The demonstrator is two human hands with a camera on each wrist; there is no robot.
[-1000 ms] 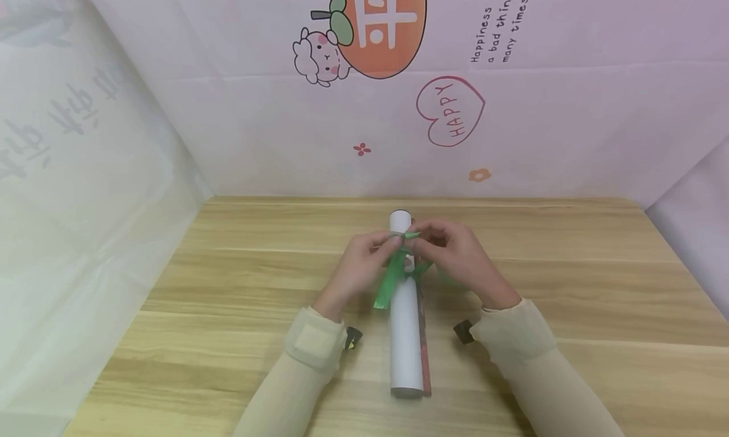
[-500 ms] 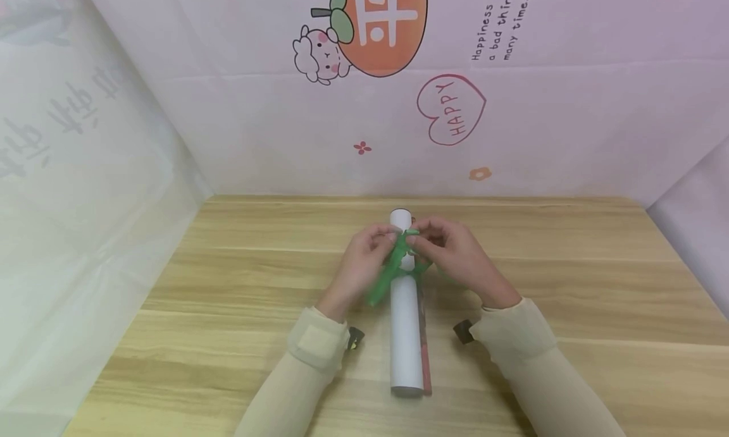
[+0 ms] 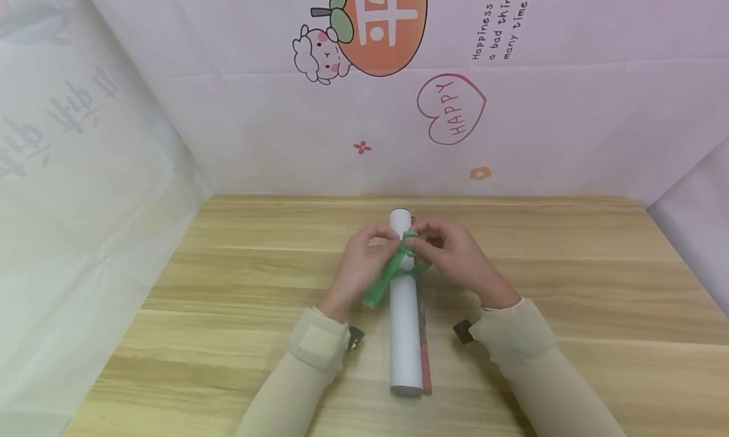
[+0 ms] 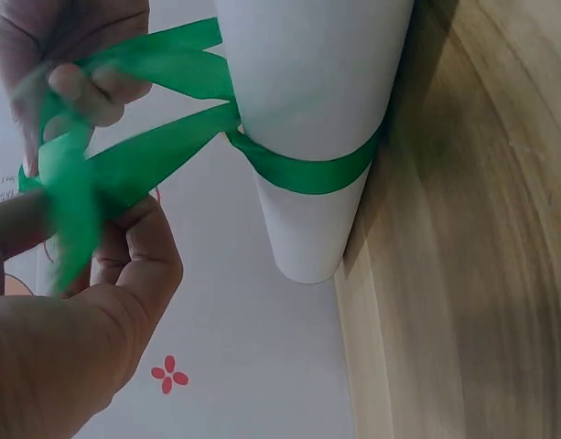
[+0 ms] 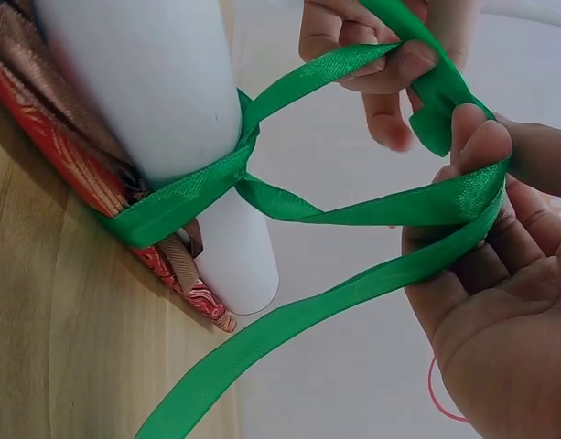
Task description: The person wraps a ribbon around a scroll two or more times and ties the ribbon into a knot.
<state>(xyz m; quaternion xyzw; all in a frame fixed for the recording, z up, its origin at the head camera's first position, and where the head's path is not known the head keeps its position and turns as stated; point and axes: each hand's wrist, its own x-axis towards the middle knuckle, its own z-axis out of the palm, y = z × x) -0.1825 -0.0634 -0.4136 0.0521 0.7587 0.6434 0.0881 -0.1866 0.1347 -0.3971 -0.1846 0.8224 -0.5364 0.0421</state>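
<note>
A white tube (image 3: 405, 336) lies lengthwise on the wooden table, with a green ribbon (image 5: 353, 215) wrapped once around it and crossed on its upper side. Above the crossing, my left hand (image 3: 364, 260) pinches one part of the ribbon between thumb and fingers, a tail hanging down to the left. Facing it, my right hand (image 3: 455, 250) pinches a loop; in the right wrist view the ribbon bends round that hand's fingertips (image 5: 486, 146) and a long end trails away below. Along the tube's right side lies a red and brown patterned cloth-like strip (image 5: 70, 146), under the same ribbon.
The wooden table (image 3: 228, 336) ends at a white printed sheet (image 3: 273, 133) behind it, and another sheet (image 3: 102, 222) hangs at the left. A small dark device (image 3: 464, 331) sits at the right wrist and another (image 3: 355, 338) at the left.
The ribbon tail under my left hand has swung a little to the left. My left hand's fingers have shifted slightly at the ribbon; the right hand and tube stay nearly in place.
</note>
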